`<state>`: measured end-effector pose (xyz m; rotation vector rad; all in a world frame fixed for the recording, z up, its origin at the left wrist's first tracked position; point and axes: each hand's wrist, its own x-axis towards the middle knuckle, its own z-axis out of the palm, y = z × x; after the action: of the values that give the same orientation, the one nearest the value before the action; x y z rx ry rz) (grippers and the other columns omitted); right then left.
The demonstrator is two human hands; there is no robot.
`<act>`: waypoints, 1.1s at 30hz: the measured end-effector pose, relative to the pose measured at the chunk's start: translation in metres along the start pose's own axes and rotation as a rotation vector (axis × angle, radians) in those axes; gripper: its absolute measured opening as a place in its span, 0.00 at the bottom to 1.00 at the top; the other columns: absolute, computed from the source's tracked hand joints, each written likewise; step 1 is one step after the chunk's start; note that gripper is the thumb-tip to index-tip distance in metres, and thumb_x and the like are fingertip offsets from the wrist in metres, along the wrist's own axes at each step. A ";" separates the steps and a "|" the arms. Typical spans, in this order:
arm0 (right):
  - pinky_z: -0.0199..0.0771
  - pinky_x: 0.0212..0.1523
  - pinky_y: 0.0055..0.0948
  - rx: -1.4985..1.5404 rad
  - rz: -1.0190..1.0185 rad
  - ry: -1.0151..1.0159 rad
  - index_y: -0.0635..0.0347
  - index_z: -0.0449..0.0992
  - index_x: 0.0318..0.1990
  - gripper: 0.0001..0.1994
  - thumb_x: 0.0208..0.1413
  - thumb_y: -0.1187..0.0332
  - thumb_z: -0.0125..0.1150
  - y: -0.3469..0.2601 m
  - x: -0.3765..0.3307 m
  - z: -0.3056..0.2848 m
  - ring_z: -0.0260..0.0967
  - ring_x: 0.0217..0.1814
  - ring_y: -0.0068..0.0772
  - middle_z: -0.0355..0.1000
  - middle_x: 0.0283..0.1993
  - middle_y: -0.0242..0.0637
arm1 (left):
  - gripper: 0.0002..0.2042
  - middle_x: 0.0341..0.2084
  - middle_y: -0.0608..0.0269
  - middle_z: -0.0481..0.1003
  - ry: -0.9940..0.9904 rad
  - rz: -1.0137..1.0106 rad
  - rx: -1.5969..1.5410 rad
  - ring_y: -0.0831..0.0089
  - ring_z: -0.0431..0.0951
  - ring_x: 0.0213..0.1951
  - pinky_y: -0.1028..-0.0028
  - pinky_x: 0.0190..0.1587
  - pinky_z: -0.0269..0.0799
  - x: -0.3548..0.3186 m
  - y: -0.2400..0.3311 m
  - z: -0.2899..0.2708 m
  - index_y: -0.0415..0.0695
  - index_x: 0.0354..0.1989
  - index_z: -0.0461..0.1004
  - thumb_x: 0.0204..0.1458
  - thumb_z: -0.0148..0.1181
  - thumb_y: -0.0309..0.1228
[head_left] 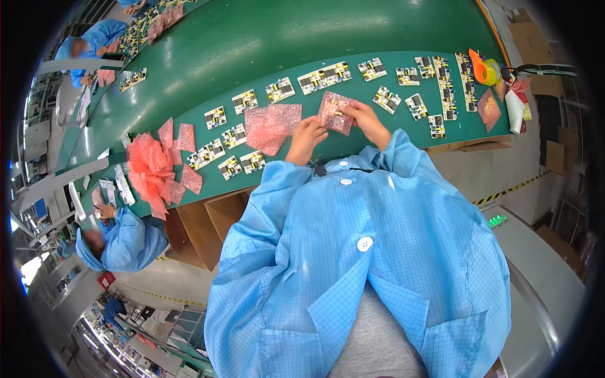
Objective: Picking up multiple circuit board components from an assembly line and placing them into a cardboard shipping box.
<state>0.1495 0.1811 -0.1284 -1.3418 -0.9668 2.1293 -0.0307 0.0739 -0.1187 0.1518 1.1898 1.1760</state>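
Pink pouch: bubble-wrap pouch (335, 112), translucent, long axis running 11 to 5 o'clock, above the green table (265, 38).
Right hand (364, 117): grip pinching pouch's 3 o'clock edge.
Left hand (309, 133): grip clasping its 7 o'clock corner.
Neighbour: pink sheets (272, 126) at 9 o'clock.

A green bench (265, 38) carries a row of small circuit boards (324, 77) at twelve o'clock and pink bubble-wrap bags (272, 125) at ten o'clock.
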 end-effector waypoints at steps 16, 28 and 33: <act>0.68 0.51 0.41 -1.104 -0.617 0.608 0.60 0.70 0.51 0.26 0.42 0.68 0.69 -0.016 0.020 -0.070 0.67 0.50 0.47 0.69 0.48 0.43 | 0.19 0.36 0.45 0.69 0.278 0.643 1.311 0.47 0.69 0.43 0.55 0.46 0.66 0.029 -0.007 -0.053 0.38 0.42 0.69 0.42 0.65 0.28; 0.64 0.59 0.44 -1.422 -0.182 0.430 0.56 0.55 0.64 0.48 0.34 0.56 0.77 -0.024 0.007 -0.095 0.62 0.60 0.54 0.62 0.58 0.49 | 0.03 0.30 0.51 0.72 0.017 0.687 1.283 0.50 0.72 0.38 0.57 0.43 0.69 0.033 -0.017 -0.039 0.40 0.25 0.73 0.41 0.59 0.24; 0.69 0.55 0.44 -1.231 -0.021 0.338 0.56 0.54 0.63 0.48 0.35 0.52 0.76 -0.004 -0.010 -0.086 0.66 0.57 0.57 0.62 0.58 0.54 | 0.11 0.34 0.49 0.74 -0.113 0.469 1.246 0.50 0.75 0.39 0.59 0.42 0.72 0.013 -0.021 -0.040 0.41 0.37 0.73 0.44 0.59 0.25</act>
<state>0.2319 0.2044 -0.1441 -2.0452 -2.2331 1.0921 -0.0498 0.0566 -0.1576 1.4694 1.6840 0.6229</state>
